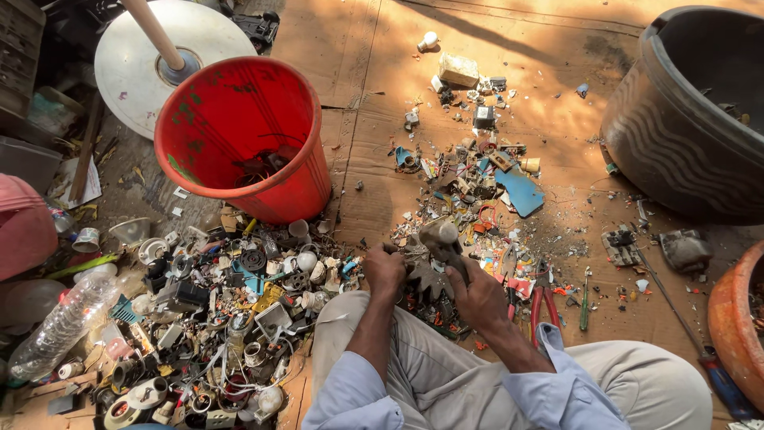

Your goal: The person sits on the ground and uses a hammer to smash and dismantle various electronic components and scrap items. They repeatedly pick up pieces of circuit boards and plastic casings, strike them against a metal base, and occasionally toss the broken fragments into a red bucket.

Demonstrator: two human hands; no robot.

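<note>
I sit on the ground with my knees up. My left hand (384, 270) is closed around a small dark part held against a grey toothed gear piece (427, 277). My right hand (478, 293) grips the handle of a hammer (442, 239), whose worn metal head sits just above the gear. Both hands meet above my lap, over a patch of broken plastic and metal scraps (477, 199) on flattened cardboard (557, 95).
A red bucket (239, 131) with dark parts inside stands front left. Piled scrap parts (215, 318) lie at my left knee. Red-handled pliers (543, 306) and a green screwdriver (585, 306) lie at the right. A large dark tub (684, 119) and an orange pot (736, 326) stand right.
</note>
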